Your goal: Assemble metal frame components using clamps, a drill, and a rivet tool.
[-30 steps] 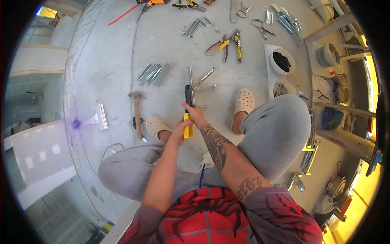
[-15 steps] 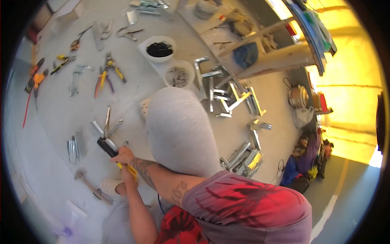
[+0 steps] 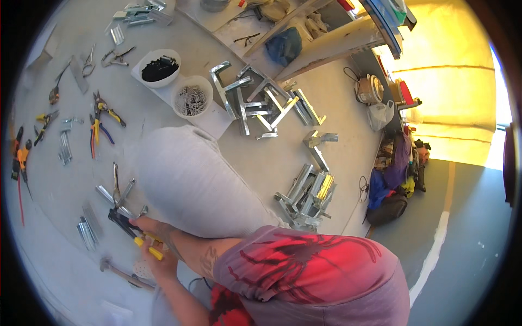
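On the floor (image 3: 65,190) at far left lie pliers (image 3: 100,122) with red, yellow and blue grips. Lower down, both hands meet low in the picture: the left hand (image 3: 163,263) and the right hand (image 3: 149,228) are closed together around a black tool with yellow handles (image 3: 133,233), just above the floor beside the grey-trousered knee (image 3: 190,185). Two white bowls (image 3: 191,98) stand further up, with bent metal brackets (image 3: 261,106) to the right.

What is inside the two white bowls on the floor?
The far white bowl holds small black parts; the nearer bowl holds small silvery metal pieces. Their exact kind is too small to tell.
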A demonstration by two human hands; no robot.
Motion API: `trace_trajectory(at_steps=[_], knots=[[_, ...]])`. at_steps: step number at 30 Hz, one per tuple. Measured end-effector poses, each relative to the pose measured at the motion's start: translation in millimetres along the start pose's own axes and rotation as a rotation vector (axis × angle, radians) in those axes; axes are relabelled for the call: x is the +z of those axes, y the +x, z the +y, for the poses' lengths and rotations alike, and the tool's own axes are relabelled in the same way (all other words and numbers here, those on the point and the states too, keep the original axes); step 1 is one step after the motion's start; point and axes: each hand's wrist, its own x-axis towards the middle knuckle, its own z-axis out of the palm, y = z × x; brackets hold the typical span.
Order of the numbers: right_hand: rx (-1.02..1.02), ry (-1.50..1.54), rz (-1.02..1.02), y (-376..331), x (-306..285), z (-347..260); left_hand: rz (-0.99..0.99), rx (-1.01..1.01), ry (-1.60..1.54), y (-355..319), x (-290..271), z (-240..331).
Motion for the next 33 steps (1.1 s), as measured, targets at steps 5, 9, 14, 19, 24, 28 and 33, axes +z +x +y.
trace_trajectory(at_steps=[5, 9, 14, 19, 24, 28, 33], knots=[[0.042, -0.148, -0.042, -23.6, 0.5, -25.6, -0.179, 0.216, -0.068, 41.0, -26.6, -25.4], [0.044, -0.257, -0.04, -19.1, -4.6, -21.4, -0.11, 0.395, 0.192, 57.8, -25.6, -47.8], [-0.039, -0.046, 0.053, 10.8, -20.8, 17.1, -0.049, 0.87, 1.016, 31.9, -26.3, -16.6], [-0.083, -0.083, -0.02, 33.1, 11.7, 35.1, 0.141, 0.107, 0.092, 21.4, -48.2, 34.5], [0.092, 0.048, -0.124, 10.1, 10.3, 3.9, -0.042, 0.101, -0.184, 71.4, -65.4, -20.0], [0.173, 0.011, -0.174, -9.8, 16.5, -20.2, 0.002, 0.381, -0.099, 96.7, -62.2, -36.7], [0.146, 0.204, -0.154, -4.5, 11.1, -12.0, 0.272, 0.64, 0.065, 86.0, -25.1, -20.4]])
